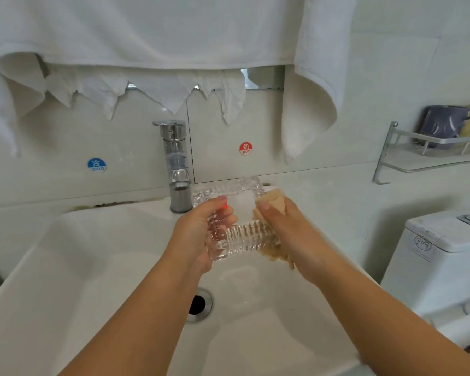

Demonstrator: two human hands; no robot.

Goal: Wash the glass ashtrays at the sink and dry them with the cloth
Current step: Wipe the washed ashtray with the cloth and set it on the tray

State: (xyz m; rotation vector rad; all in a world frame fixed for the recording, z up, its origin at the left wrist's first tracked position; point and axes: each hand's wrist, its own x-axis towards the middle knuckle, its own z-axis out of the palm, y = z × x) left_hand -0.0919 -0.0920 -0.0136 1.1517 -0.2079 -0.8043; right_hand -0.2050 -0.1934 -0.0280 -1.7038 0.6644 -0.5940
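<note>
Glass ashtray (235,221), square, ribbed, tilted, held above sink (65,267) basin, just right of faucet (177,166). Left hand (201,232) grips ashtray's left edge, fingers curled round rim. Right hand (280,229) pinches beige cloth (273,204) against ashtray's right edge. Drain (200,305) below ashtray. White towels (147,36) hang above faucet. Toilet tank (442,253) well right of sink.
</note>
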